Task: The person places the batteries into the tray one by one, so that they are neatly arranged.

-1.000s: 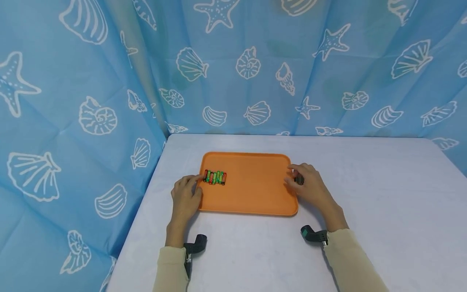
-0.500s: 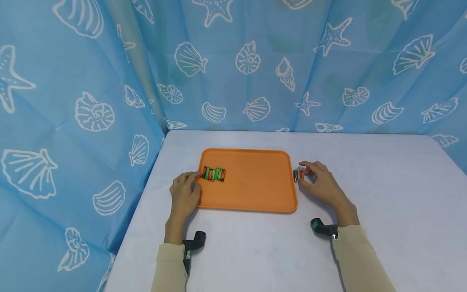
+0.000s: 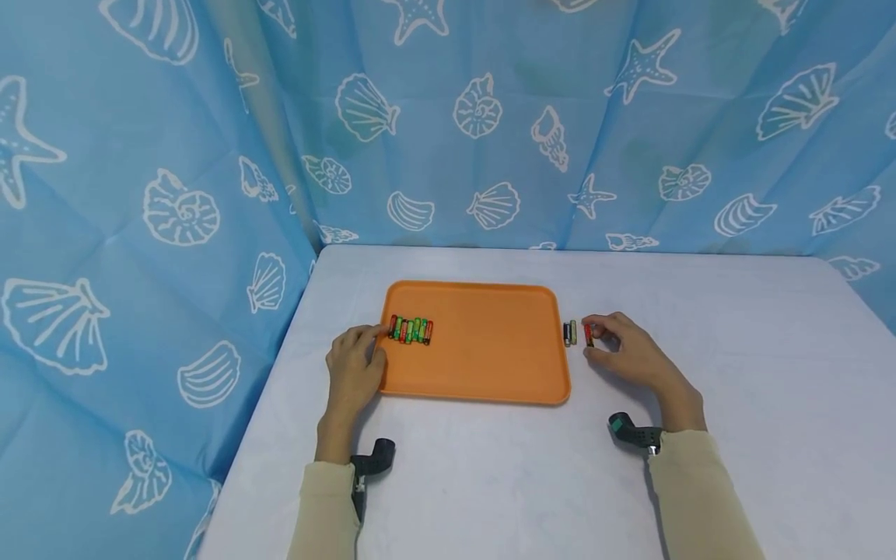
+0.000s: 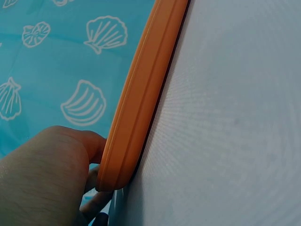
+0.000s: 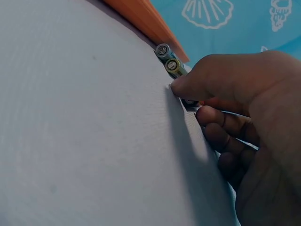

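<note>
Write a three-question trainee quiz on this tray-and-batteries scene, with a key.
1. True or false: the row of batteries lies at the left end of the orange tray.
2. What does the right hand pinch? A) a red battery B) the tray's rim C) nothing
3. Fill in: the left hand rests at the tray's ____ edge.

Key: 1 true; 2 A; 3 left. Two more batteries lie on the table, between tray and right hand.

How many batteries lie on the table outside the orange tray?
3: two batteries lie side by side on the table right of the orange tray, and the right hand pinches a red battery beside them.
</note>
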`<state>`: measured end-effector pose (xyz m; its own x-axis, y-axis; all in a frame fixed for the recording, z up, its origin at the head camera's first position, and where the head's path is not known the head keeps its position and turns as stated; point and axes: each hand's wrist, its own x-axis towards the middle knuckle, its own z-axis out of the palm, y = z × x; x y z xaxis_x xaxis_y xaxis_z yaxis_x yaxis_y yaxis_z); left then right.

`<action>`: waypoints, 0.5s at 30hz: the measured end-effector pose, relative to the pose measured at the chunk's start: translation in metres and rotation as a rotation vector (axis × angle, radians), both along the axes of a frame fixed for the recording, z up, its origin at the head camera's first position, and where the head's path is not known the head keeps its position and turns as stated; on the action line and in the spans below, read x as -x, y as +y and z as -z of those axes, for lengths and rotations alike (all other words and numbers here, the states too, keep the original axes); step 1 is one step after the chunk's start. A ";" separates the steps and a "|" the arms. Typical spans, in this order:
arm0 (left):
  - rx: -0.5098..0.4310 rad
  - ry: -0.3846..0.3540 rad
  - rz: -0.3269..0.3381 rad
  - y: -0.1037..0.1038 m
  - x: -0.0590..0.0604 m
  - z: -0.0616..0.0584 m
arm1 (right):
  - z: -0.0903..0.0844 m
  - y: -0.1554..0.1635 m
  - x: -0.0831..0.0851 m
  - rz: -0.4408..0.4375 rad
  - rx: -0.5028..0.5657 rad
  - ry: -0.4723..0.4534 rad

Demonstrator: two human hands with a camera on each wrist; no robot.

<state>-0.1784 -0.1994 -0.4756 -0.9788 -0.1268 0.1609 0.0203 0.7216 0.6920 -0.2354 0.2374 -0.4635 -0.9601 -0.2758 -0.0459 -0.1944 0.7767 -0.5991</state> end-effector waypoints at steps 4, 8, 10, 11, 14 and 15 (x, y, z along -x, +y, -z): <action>-0.002 -0.004 0.005 0.000 0.000 0.000 | -0.002 0.000 -0.001 0.017 -0.015 -0.017; -0.001 -0.005 0.008 0.000 0.000 0.000 | -0.004 0.001 -0.001 0.023 -0.048 -0.027; -0.002 0.001 0.009 0.000 0.000 0.000 | -0.003 0.002 -0.001 0.024 -0.041 -0.021; -0.002 0.008 0.009 0.000 0.000 0.000 | -0.002 0.002 0.000 0.023 -0.032 -0.014; -0.001 0.024 0.007 0.000 0.000 0.000 | 0.001 0.003 0.000 0.039 0.004 0.011; -0.001 0.028 0.007 0.000 0.001 0.000 | 0.002 0.004 0.000 0.047 0.013 0.016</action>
<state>-0.1789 -0.1990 -0.4752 -0.9747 -0.1202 0.1885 0.0448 0.7210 0.6915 -0.2354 0.2411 -0.4651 -0.9727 -0.2306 -0.0276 -0.1672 0.7777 -0.6060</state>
